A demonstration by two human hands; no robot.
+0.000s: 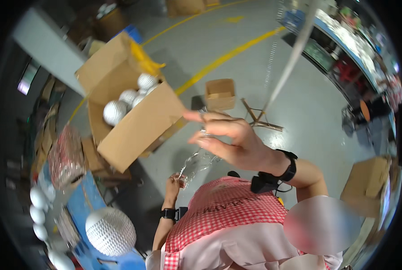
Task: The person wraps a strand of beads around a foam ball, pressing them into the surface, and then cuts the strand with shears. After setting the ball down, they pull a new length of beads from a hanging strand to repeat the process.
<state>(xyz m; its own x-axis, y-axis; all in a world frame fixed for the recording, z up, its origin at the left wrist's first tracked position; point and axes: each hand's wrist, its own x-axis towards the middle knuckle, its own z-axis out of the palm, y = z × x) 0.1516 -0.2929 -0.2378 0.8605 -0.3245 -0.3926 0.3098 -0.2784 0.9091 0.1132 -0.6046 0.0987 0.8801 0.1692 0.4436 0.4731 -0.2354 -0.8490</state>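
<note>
A thin, shiny silver strand hangs in a loose loop between my two hands, over the floor in front of my apron. My right hand is raised at the middle, thumb and fingers pinched on the strand's upper end, index finger stretched out toward the carton. Lower and to the left, my left hand has its fingers closed around the other part of the strand. A silver textured ball sits on the blue table at my left. The strand's exact make is too fine to tell.
An open cardboard carton with several silver balls stands ahead left. Farther on are a small carton and a pole stand. White balls hang at the far left. Another carton is at the right.
</note>
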